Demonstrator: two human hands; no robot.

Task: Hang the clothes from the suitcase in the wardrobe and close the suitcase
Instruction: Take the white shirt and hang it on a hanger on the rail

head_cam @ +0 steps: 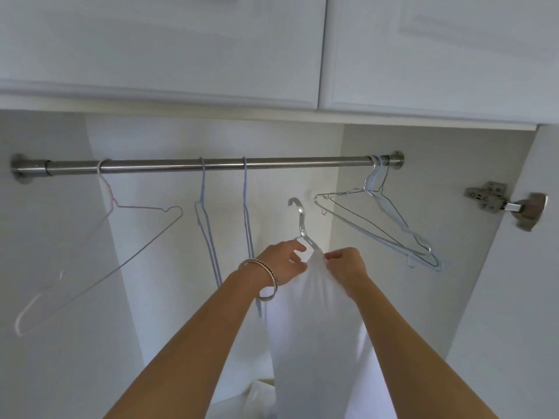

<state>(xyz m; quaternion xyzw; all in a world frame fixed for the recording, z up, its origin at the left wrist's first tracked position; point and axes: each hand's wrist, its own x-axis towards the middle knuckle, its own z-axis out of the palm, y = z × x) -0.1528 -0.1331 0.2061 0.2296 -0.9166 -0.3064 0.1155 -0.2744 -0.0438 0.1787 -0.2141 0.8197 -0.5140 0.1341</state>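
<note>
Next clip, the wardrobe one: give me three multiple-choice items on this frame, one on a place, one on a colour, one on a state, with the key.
1. Where is the hook of the hanger carrying the white garment?
A. Over the rail
B. Below the rail, free of it
C. On the door hinge

2. What colour is the hanger nearest the rail's left end?
A. Pale pink
B. Black
C. Green

3. What are the left hand and right hand doing?
A. Both hold the garment at the hanger's neck
B. Both grip the rail
C. One rests on a door

Key: 1 B, its hook hangs under the rail; 2 A, pinkish wire; 3 A, fingers pinch the cloth there.
</note>
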